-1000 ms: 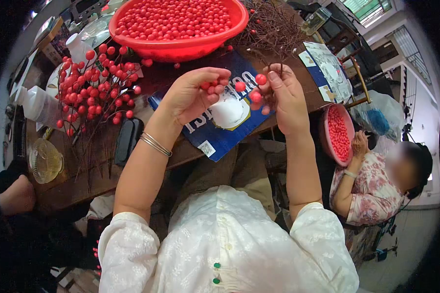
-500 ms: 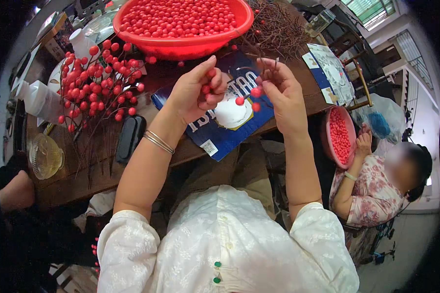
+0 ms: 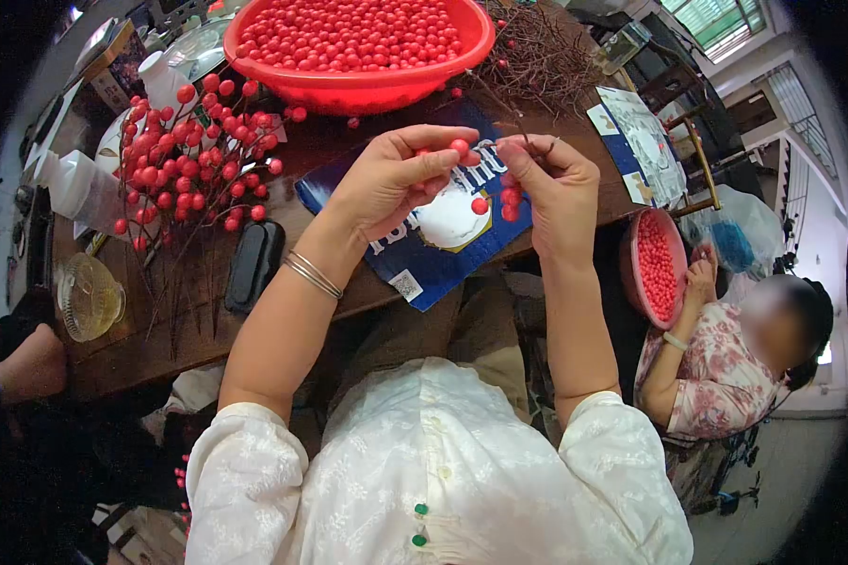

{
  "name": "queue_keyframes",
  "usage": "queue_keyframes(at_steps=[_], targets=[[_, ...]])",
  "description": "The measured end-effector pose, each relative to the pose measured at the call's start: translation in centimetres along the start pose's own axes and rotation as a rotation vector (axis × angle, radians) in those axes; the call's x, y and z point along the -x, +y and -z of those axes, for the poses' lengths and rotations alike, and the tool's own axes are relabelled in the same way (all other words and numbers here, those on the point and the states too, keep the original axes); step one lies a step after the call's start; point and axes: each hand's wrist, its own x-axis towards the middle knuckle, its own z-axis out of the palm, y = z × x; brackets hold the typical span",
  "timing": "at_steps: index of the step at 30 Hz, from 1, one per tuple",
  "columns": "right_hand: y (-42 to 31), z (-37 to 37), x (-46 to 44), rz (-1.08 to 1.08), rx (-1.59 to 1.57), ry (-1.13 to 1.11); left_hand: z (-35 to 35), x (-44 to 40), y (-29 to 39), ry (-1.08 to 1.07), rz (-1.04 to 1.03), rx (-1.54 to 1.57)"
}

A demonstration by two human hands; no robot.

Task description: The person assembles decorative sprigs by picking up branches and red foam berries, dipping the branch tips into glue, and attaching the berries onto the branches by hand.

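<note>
My left hand [image 3: 386, 184] is closed, with a red artificial berry [image 3: 459, 147] pinched between thumb and forefinger and more berries partly showing under the curled fingers. Opposite it, my right hand [image 3: 558, 188] grips a thin brown twig [image 3: 519, 121] between thumb and fingers. Several red berries [image 3: 510, 196] hang from that twig below the right fingertips. The left fingertips with their berry are close to the twig; whether they touch it I cannot tell. Beneath both hands lies a blue printed cardboard sheet [image 3: 431, 266] with a white patch [image 3: 454, 218] on it.
Behind my hands stands a red basin [image 3: 358, 94] heaped with berries. Bare twigs [image 3: 542, 61] lie to its right. At left are a finished berry bunch [image 3: 184, 179], a black case [image 3: 254, 266] and a glass bowl [image 3: 91, 297]. A person [image 3: 716, 367] sits at right by a pink basin [image 3: 638, 273].
My left hand has moved right toward the twig and brought a berry out to its fingertips. The twig in my right hand has shifted slightly, its berries now hanging closer to the palm.
</note>
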Motion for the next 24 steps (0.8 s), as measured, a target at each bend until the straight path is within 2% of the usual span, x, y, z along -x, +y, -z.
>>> queue_keyframes(at_steps=[3,14,18,24], targets=[[0.3,-0.7,0.0,0.082,0.003,0.029,0.2,0.1,0.1,-0.065,0.008,0.032],[1.4,-0.9,-0.2,0.214,0.164,0.023,0.0,-0.1,-0.3,-0.022,-0.038,0.020],[1.2,-1.3,-0.1,0.367,0.321,0.045,0.2,-0.1,-0.2,-0.005,-0.014,0.006],[1.8,-1.4,-0.2,0.408,0.384,0.033,0.0,-0.1,-0.4,0.054,-0.041,0.003]])
